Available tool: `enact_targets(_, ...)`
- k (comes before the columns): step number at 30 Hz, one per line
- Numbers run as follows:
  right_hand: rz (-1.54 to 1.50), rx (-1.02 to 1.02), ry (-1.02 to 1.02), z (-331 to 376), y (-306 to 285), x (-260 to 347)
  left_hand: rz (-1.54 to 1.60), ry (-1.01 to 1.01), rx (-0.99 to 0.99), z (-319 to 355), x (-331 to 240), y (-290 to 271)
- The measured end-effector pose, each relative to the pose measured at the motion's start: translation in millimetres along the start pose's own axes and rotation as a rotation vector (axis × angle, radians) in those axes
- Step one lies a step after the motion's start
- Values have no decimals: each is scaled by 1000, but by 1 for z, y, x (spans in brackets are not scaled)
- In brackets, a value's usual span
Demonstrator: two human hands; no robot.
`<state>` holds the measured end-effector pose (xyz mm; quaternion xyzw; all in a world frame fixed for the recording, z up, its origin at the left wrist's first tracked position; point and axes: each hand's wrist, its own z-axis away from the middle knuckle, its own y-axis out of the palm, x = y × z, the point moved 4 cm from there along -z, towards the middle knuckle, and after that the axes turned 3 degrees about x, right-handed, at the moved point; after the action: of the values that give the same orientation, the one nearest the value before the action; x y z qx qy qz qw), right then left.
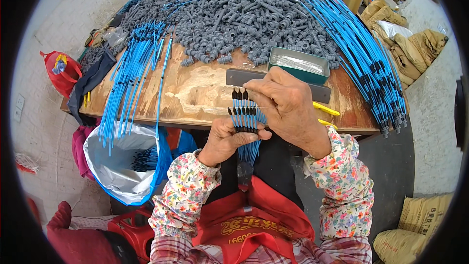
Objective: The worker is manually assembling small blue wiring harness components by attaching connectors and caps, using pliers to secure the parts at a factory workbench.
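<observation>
The right hand (288, 105) covers the upper right part of the bundle of blue tubes (245, 117), so how its fingers meet the tube tips cannot be told for certain; they appear pinched at the black-capped ends. The left hand (227, 139) is clenched around the bundle from below, its fingers (251, 134) wrapped across the tubes just in front of the person's chest, at the near edge of the worktop (195, 93). Roughly a dozen black tips stand in two staggered rows above that grip; an exact count is blurred. The tubes' lower ends fan out beneath the fist and vanish against the dark lap. Behind the hands lies one shallow green metal tray (299, 63), its contents only a pale glint, and one grey flat bar (244, 76) partly hidden by the right hand. Two yellow handles (326, 110) poke out past the right wrist, their rest unseen. The heap of grey fittings (244, 24) is far too many to count, as are the long blue tube sheaves (366, 63) at either side. One white-lined blue sack (124, 161) hangs at the left, and tan sacks (420, 215) with dark print lie cut off at lower right.
</observation>
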<state>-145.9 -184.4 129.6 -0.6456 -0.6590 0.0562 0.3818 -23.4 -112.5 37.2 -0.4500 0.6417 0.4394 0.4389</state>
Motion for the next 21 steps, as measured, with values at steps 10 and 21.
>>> enact_targets(10,101,78,-13,-2,-10,6,85,-3,7,1,3,-1)
enact_targets(21,162,128,2,-1,-12,7,149,-30,11,1,4,-1)
